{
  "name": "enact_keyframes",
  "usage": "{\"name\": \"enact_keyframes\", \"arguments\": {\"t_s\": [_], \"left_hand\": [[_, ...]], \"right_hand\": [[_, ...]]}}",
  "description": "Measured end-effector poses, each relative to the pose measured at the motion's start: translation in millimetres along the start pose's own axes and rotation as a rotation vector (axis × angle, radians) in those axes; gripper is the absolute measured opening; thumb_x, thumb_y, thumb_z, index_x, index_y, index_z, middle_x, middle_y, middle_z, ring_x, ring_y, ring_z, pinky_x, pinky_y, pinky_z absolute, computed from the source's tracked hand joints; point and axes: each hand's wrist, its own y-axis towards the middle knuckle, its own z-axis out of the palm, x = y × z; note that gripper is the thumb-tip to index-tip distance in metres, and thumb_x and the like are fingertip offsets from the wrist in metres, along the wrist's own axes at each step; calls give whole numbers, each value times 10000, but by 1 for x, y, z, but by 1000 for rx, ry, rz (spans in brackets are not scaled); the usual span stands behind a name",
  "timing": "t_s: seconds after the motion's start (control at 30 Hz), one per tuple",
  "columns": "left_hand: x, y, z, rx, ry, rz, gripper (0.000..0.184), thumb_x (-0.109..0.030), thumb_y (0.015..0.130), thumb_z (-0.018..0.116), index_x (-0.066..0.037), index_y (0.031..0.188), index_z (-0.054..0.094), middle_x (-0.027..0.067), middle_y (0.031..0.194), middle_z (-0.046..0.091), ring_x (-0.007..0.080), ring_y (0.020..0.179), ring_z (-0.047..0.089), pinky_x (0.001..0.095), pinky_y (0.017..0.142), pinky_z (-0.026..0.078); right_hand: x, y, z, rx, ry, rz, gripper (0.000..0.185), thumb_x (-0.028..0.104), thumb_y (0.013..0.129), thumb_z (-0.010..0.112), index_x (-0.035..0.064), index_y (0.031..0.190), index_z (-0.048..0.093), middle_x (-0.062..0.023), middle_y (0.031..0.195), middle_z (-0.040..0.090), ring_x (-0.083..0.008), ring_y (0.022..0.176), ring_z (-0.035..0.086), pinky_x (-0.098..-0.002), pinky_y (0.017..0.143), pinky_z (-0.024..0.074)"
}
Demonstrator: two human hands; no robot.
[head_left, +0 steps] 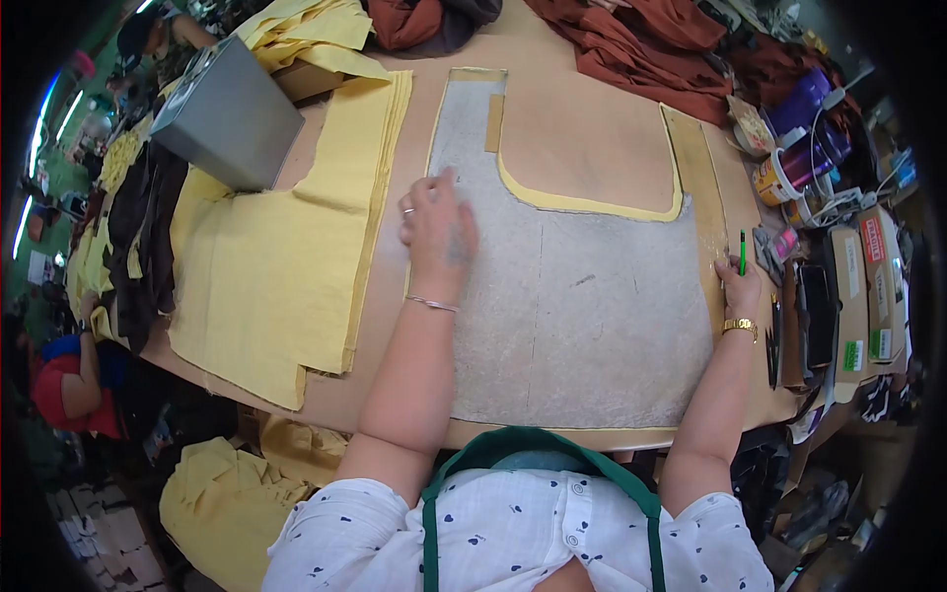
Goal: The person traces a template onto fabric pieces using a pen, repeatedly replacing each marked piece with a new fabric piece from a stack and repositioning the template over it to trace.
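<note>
A large grey pattern piece (592, 306) with a deep cut-out lies on the table, yellow fabric showing along its cut-out edge. Over its left edge is my left hand (439, 222), slightly blurred, fingers bent and apart, holding nothing visible. At the right edge my right hand (740, 281) has its fingers closed around a green pencil (743, 253), which points up. A brown card strip (702, 187) runs along the pattern's right side. Stacked yellow fabric (276, 266) lies to the left of my left hand.
A grey metal block (232, 118) stands on the yellow fabric. Rust-red cloth (641, 49) lies at the back. Cups (774, 178), boxes (846, 296) and scissors (773, 340) line the right edge. A person in red (74, 395) is at the far left.
</note>
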Motion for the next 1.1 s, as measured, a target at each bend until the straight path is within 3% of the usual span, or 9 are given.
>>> {"name": "enact_keyframes", "arguments": {"t_s": [0.07,0.17,0.2,0.33,0.53,1.1], "left_hand": [[-9,-7,2,90,-68,94,439,-195,752,550,-93,1160,424,104,1148,417,298,1064,383,477,842,345],[1,-12,28,118,100,224,432,-251,774,522,-86,1162,426,111,1206,402,300,1127,348,480,896,302],[-5,-8,16,299,65,142,476,-310,808,459,-85,1219,378,98,1309,312,273,1231,235,504,958,201],[-6,-8,23,270,139,180,467,-290,816,454,-96,1230,362,86,1305,316,259,1221,250,518,941,215],[-7,-9,26,280,195,160,464,-350,837,394,-134,1245,350,54,1313,295,227,1230,213,495,937,204],[-5,-9,34,258,234,166,481,-396,841,357,-155,1257,344,49,1329,283,236,1235,211,470,955,195]], "right_hand": [[0,3,3,2,-35,-12,332,60,645,696,-58,916,546,-12,706,506,-89,598,457,-211,553,403],[16,-8,0,22,-164,-52,346,85,674,663,-46,977,562,-62,778,580,-117,638,525,-242,580,434],[15,-8,-1,49,-130,-3,362,99,685,644,-30,1014,564,-94,845,603,-138,697,557,-261,619,448],[18,-11,-14,119,-256,16,380,122,653,685,24,1002,571,-57,809,595,-134,719,550,-269,671,436],[5,-22,-39,288,-242,-92,441,153,625,716,12,1008,548,-71,851,575,-167,796,533,-289,738,413],[-13,-60,-60,266,-196,-123,421,178,640,710,39,1008,560,-39,815,551,-143,759,513,-260,710,407]]}}
